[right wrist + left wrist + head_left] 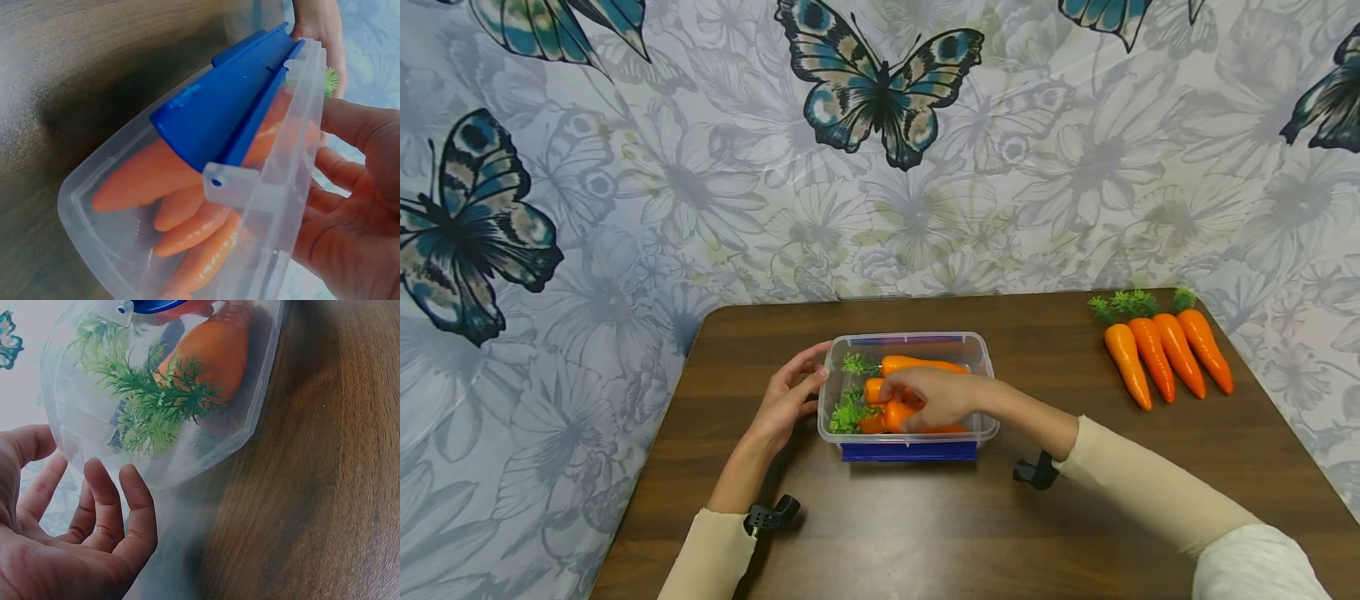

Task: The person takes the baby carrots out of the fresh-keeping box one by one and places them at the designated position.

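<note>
Here we have the carrot (898,414), right beneath the right hand (943,396), its long axis crossing left to right, leaves (847,412) toward the left hand (786,400). The right is nearer, fingers curling down over it; whether they grip, we can't tell. We see the left fingers spread apart against the box (902,438). We count one box, at least four carrots inside, and four outer carrots (1152,360) well right of both hands' fingers.
</note>
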`<action>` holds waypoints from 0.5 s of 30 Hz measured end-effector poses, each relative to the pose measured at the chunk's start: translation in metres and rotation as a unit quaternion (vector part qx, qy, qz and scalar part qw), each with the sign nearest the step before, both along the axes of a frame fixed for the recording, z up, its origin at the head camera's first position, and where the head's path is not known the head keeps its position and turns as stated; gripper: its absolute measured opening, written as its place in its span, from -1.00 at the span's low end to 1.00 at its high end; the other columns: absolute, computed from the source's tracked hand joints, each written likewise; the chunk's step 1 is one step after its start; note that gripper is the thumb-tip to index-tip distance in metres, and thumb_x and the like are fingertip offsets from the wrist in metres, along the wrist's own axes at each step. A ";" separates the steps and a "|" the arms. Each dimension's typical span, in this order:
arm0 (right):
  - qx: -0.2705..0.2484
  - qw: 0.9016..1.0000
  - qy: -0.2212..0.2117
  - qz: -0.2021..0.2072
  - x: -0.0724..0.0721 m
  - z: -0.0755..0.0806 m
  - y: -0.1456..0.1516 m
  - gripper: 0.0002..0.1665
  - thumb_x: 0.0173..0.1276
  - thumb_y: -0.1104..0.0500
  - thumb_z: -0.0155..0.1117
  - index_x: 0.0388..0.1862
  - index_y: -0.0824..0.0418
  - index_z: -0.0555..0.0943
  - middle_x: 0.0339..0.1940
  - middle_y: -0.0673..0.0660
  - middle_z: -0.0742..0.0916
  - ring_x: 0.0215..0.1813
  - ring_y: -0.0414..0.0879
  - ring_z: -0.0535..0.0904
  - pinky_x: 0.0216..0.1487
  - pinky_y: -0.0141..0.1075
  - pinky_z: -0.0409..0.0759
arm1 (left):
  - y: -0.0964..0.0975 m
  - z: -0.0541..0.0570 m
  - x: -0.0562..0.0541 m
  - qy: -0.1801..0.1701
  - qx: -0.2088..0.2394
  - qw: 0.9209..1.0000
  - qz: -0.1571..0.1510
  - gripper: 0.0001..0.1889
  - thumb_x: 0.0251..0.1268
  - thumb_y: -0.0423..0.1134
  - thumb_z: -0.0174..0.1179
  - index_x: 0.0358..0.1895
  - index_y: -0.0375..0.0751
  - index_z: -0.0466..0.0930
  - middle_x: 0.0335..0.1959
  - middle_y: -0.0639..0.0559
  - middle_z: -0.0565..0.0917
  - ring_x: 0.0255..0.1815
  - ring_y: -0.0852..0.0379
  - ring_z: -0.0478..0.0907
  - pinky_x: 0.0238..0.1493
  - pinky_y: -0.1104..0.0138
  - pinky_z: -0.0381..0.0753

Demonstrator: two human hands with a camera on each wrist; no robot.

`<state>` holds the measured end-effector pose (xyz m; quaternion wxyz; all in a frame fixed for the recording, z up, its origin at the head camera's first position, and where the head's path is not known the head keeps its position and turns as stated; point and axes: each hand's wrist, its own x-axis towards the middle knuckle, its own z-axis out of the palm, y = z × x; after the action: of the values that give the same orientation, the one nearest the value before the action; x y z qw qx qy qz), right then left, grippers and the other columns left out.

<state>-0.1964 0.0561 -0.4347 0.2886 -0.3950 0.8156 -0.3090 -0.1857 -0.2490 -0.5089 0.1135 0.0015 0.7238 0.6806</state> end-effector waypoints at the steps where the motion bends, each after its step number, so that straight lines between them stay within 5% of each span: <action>1: -0.002 1.000 0.004 -0.004 0.000 0.001 0.001 -0.48 0.47 0.19 0.46 0.36 0.16 0.57 0.25 0.08 0.69 0.17 -0.04 0.59 0.34 -0.08 0.61 | 0.000 0.000 0.000 -0.001 0.000 1.000 0.001 -0.48 0.63 -0.03 0.25 0.56 0.27 0.48 0.18 -0.03 0.44 0.05 0.03 0.58 0.02 0.16 0.77; 7: -0.020 0.999 0.035 -0.019 -0.003 0.003 0.009 -0.48 0.53 0.05 0.43 0.39 0.13 0.61 0.31 0.10 0.68 0.19 0.01 0.60 0.37 0.01 0.64 | 0.000 0.000 0.000 -0.006 0.000 1.000 0.005 -0.49 0.63 -0.04 0.25 0.55 0.27 0.48 0.18 -0.03 0.45 0.05 0.02 0.60 0.03 0.15 0.78; 15: -0.068 0.996 0.014 -0.053 -0.006 0.005 0.021 -0.45 0.54 0.08 0.43 0.42 0.19 0.59 0.39 0.12 0.66 0.39 0.13 0.65 0.47 0.01 0.62 | 0.002 0.001 0.001 -0.006 0.001 1.000 0.006 -0.49 0.63 -0.05 0.26 0.56 0.25 0.48 0.14 -0.01 0.44 0.04 0.03 0.60 0.03 0.15 0.79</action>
<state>-0.2020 0.0774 -0.4298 0.2328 -0.3738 0.8166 -0.3732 -0.1852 -0.2474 -0.5076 0.1141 -0.0072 0.7223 0.6821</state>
